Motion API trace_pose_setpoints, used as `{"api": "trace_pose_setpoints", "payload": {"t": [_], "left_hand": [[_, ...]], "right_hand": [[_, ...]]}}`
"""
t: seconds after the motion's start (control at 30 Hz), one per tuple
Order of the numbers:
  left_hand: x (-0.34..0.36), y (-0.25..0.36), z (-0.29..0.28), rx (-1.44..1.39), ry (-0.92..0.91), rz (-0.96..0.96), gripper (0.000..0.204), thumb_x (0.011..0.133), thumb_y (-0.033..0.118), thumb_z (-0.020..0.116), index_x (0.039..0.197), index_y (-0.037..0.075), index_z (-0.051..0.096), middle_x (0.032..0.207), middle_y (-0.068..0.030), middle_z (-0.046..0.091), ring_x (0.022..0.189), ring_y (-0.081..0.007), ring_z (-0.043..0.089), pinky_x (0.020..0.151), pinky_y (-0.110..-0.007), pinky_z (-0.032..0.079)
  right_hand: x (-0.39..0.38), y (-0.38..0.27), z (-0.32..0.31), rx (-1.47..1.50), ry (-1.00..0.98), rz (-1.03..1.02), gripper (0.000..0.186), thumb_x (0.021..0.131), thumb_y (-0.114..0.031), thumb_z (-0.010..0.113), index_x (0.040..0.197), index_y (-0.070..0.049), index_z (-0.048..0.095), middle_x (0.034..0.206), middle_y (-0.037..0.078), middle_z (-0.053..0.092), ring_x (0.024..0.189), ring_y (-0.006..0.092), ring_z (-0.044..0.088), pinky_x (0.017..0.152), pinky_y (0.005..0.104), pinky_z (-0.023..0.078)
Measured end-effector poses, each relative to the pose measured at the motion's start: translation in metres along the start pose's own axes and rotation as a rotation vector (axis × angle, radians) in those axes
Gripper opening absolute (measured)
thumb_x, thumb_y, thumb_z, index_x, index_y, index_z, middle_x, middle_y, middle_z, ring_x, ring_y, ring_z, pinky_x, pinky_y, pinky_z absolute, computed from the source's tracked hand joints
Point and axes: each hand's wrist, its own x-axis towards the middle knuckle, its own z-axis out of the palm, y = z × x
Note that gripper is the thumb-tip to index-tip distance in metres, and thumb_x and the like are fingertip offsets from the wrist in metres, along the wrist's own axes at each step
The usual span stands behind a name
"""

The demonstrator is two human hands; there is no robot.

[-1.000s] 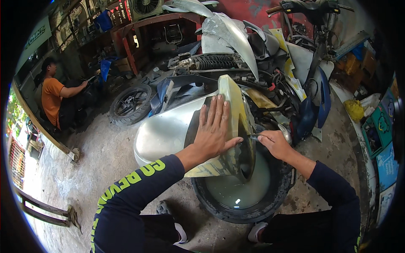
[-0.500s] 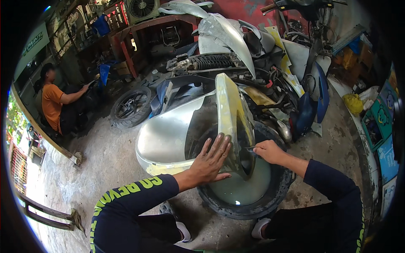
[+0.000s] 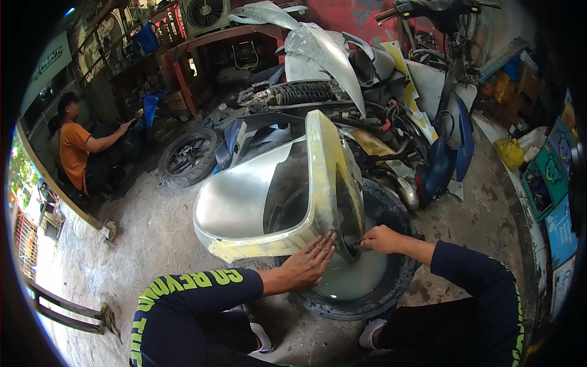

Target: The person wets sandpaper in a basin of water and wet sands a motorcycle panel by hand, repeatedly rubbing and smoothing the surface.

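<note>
Over the tub point(image 3: 354, 312): panel point(image 3: 229, 202) held tilted w/ care

By the l. hand point(image 3: 310, 261), the panel's low corner is pressed, w/ fingers laid long & close, not curled, prob. to keep it steady; if sth. is hid under the palm can't be told. By the r. hand point(image 3: 382, 239), a small dark tab point(image 3: 361, 243) near the panel's tip seems to be pinched, w/ fingers closed, prob. so it can't slip. The panel's silver part is turned left, its yellow rim is tipped up, & its tip is kept over cloudy water point(image 3: 356, 276); if the tub is touched can't be seen. The tub is set just past the feet point(image 3: 262, 338), prob. for easy reach. Behind, a wheel point(image 3: 188, 157) & bike parts point(image 3: 295, 93) are seen. Far left, a person point(image 3: 76, 153) is seen, too.
</note>
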Motion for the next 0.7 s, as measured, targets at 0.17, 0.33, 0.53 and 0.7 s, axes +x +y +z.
{"api": "trace_pose_setpoints", "payload": {"t": [0.17,0.33,0.53,0.7], "left_hand": [[-0.009,0.009,0.052,-0.001,0.113,0.13,0.068,0.084,0.029,0.063,0.139,-0.01,0.05,0.154,-0.0312,0.04,0.146,-0.0395,0.04,0.119,-0.047,0.033],[0.009,0.038,0.07,-0.767,-0.173,-0.306,0.043,0.094,0.028,0.06,0.129,0.003,0.058,0.118,-0.0221,0.066,0.105,-0.0433,0.066,0.09,-0.052,0.054],[0.037,0.024,0.14,-0.77,-0.392,-0.431,0.044,0.088,0.026,0.06,0.124,0.001,0.064,0.114,-0.025,0.07,0.108,-0.0424,0.067,0.092,-0.051,0.054],[0.063,0.037,0.193,-0.651,-0.516,-0.41,0.03,0.083,0.022,0.066,0.102,0.0,0.075,0.109,-0.0243,0.072,0.106,-0.0394,0.069,0.089,-0.048,0.055]], "right_hand": [[-0.012,0.026,0.046,0.307,-0.232,0.427,0.039,0.09,-0.03,0.071,0.113,0.001,0.074,0.099,0.019,0.074,0.087,0.0308,0.072,0.074,0.0399,0.058],[-0.022,0.045,0.072,0.565,-0.374,0.485,0.045,0.09,-0.018,0.073,0.128,0.006,0.065,0.117,0.022,0.068,0.097,0.0334,0.07,0.078,0.0415,0.064],[0.008,0.055,0.132,0.633,-0.252,0.557,0.037,0.088,-0.011,0.069,0.122,0.002,0.069,0.106,0.017,0.072,0.091,0.0271,0.071,0.068,0.0396,0.064],[0.041,0.094,0.215,0.571,-0.035,0.599,0.03,0.084,-0.008,0.066,0.113,-0.002,0.073,0.089,0.011,0.072,0.073,0.0219,0.069,0.057,0.037,0.054]]}}
